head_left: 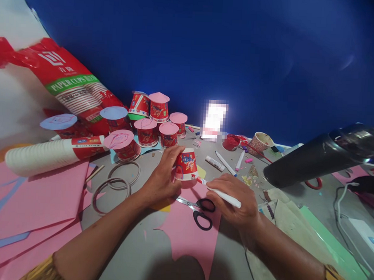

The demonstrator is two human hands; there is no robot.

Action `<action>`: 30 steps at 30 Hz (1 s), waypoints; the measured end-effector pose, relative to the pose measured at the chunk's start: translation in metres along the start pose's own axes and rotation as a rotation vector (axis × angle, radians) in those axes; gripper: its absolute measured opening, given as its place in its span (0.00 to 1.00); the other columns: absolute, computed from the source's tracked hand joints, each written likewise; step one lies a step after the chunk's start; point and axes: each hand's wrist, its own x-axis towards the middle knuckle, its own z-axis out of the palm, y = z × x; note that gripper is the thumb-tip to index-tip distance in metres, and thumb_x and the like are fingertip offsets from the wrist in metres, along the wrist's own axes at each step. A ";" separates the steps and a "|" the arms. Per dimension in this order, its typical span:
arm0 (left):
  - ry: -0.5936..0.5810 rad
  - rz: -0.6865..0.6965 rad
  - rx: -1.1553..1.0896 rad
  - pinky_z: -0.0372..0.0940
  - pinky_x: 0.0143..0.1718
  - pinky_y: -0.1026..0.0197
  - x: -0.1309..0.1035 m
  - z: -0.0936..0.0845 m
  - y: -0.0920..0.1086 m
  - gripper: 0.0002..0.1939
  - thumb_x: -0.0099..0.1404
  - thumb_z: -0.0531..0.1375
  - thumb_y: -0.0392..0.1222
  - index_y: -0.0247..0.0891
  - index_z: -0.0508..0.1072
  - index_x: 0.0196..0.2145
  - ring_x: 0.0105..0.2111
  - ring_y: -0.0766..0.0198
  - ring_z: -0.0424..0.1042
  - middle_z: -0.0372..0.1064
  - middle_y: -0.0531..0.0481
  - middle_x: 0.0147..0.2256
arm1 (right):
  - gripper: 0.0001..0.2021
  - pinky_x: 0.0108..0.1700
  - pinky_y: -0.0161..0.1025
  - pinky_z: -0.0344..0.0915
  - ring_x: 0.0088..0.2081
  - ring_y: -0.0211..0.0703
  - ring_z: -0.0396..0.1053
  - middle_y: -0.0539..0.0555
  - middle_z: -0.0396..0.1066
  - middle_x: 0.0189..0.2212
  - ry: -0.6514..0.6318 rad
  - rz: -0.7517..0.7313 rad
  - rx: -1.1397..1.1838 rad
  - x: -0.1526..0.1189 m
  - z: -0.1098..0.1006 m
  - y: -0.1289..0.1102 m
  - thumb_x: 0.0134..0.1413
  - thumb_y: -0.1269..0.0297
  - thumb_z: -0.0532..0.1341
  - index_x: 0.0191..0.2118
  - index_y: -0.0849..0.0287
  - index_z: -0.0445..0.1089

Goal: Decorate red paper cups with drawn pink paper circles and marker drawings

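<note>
My left hand [165, 176] is closed round the side of a red printed paper cup [188, 161], which is turned upside down or nearly so; I cannot tell exactly. In my right hand [235, 198] is a white marker [224, 196], gripped like a pen. Its red tip end meets the cup's lower edge or lies just in front of it. Below the hands, scissors [199, 206] with black handles lie on a cut sheet of pink paper [190, 239].
Several red cups topped with pink paper discs [146, 123] stand at the back left, beside a stack of paper cups [50, 154] and pink sheets [41, 204]. Two rings [123, 174] lie nearby. Markers [225, 163], a black bottle [307, 157] and a cloth [287, 216] are rightward.
</note>
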 end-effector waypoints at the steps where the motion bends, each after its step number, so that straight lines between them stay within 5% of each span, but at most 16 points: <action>1: -0.003 -0.011 -0.007 0.55 0.71 0.37 0.000 0.000 0.000 0.44 0.58 0.63 0.30 0.47 0.55 0.68 0.69 0.45 0.56 0.54 0.40 0.67 | 0.08 0.37 0.40 0.72 0.32 0.43 0.75 0.54 0.81 0.33 0.006 0.018 0.003 0.001 -0.001 0.000 0.64 0.76 0.64 0.46 0.58 0.74; 18: 0.036 -0.117 -0.113 0.58 0.69 0.38 -0.002 0.001 0.006 0.40 0.62 0.67 0.39 0.49 0.57 0.68 0.68 0.45 0.58 0.56 0.41 0.67 | 0.05 0.34 0.33 0.72 0.29 0.38 0.77 0.47 0.79 0.30 0.116 0.406 0.080 0.004 -0.005 -0.004 0.59 0.73 0.65 0.37 0.54 0.76; 30: -0.013 -0.123 -0.063 0.57 0.69 0.37 -0.003 -0.002 0.004 0.43 0.60 0.64 0.33 0.48 0.55 0.69 0.70 0.45 0.54 0.53 0.40 0.68 | 0.03 0.33 0.36 0.74 0.30 0.42 0.77 0.51 0.80 0.31 0.129 0.348 0.127 0.001 -0.004 -0.003 0.62 0.69 0.65 0.40 0.55 0.77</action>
